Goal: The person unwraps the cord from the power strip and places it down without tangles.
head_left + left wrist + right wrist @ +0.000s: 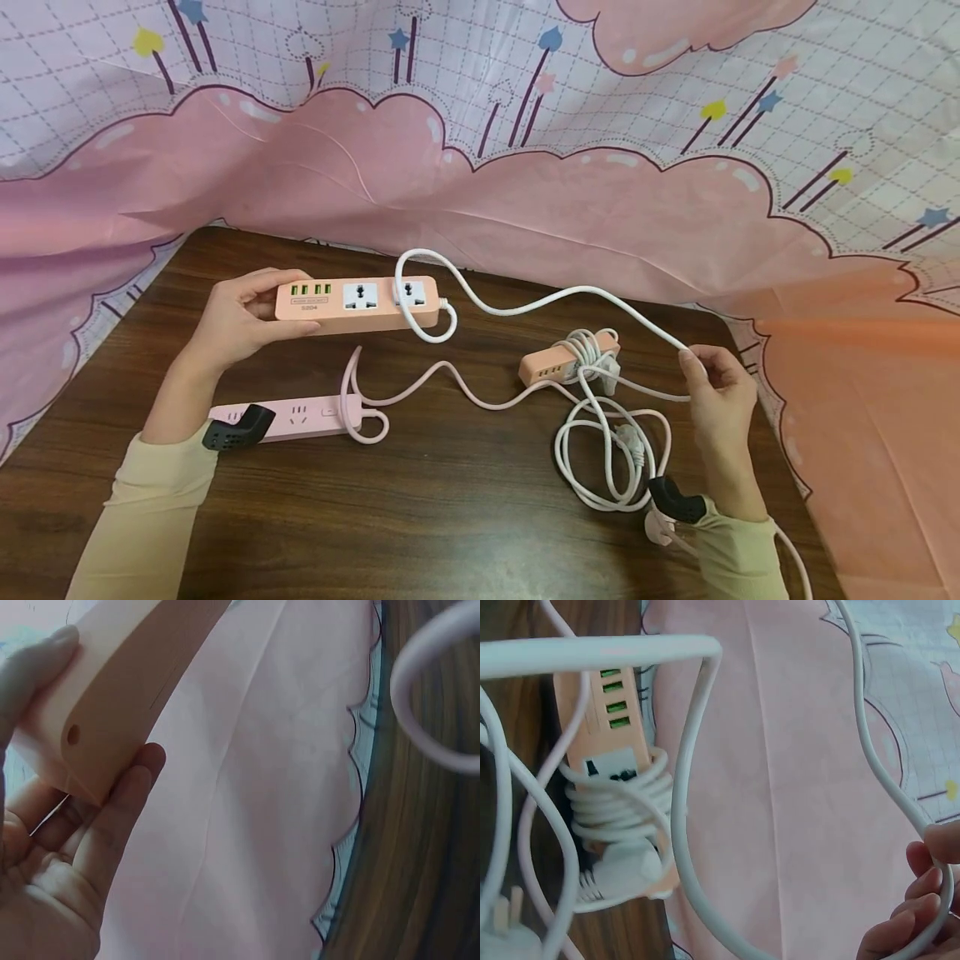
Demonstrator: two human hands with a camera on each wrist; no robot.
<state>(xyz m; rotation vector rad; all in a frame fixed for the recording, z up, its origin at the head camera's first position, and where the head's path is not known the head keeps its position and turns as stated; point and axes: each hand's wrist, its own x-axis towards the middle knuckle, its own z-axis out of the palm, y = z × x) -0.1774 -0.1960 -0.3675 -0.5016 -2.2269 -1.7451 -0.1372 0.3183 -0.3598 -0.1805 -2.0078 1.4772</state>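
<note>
My left hand (236,321) grips the left end of a peach power strip (330,315), thumb on the near side and fingers on the far side, holding it raised over the table. In the left wrist view, the end of the peach strip (112,705) sits between thumb and fingers. A white cord (517,312) leaves the strip's right end, loops over its sockets and runs to my right hand (720,392). That hand pinches the cord between thumb and fingers, as the right wrist view also shows with the cord (885,780).
A pink power strip (307,418) lies at left, its pink cord (480,404) trailing right. A second peach strip (542,365), wrapped in its white cord, lies at right. Nearby are loose white coils (562,467) with a plug (630,442). A patterned curtain (525,200) hangs behind the brown table (450,517).
</note>
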